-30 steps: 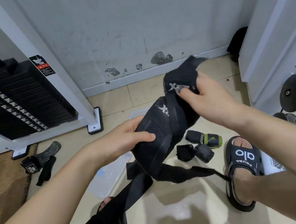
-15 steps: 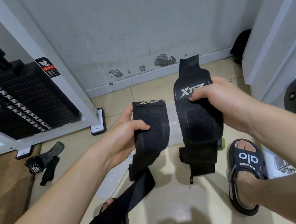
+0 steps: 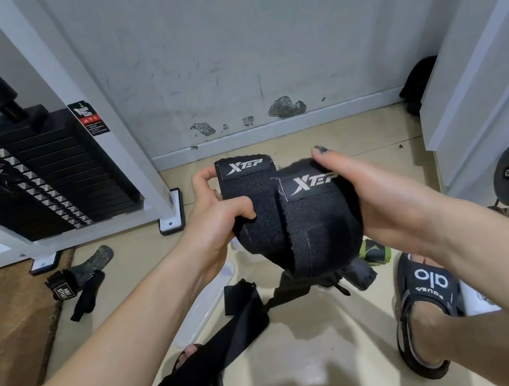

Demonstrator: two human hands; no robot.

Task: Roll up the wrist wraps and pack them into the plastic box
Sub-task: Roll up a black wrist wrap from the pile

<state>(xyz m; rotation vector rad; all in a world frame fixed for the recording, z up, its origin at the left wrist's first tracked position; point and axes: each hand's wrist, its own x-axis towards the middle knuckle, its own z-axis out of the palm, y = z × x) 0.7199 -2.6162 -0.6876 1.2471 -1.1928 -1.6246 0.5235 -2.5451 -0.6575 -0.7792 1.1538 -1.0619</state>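
in the centre of the frame two black woven wrist wraps, each with a white xtep tab, are held side by side and overlapping. the left hand (image 3: 217, 218) curls round the left wrap (image 3: 256, 212), thumb across its front; the right hand (image 3: 379, 194) grips the right wrap (image 3: 316, 216), thumb up by its fuzzy top edge. limp tails hang down to the tiled floor (image 3: 303, 350). a clear plastic box (image 3: 204, 306) lies below the left wrist. half a second ago the wraps hung apart; now they are pressed together and lower.
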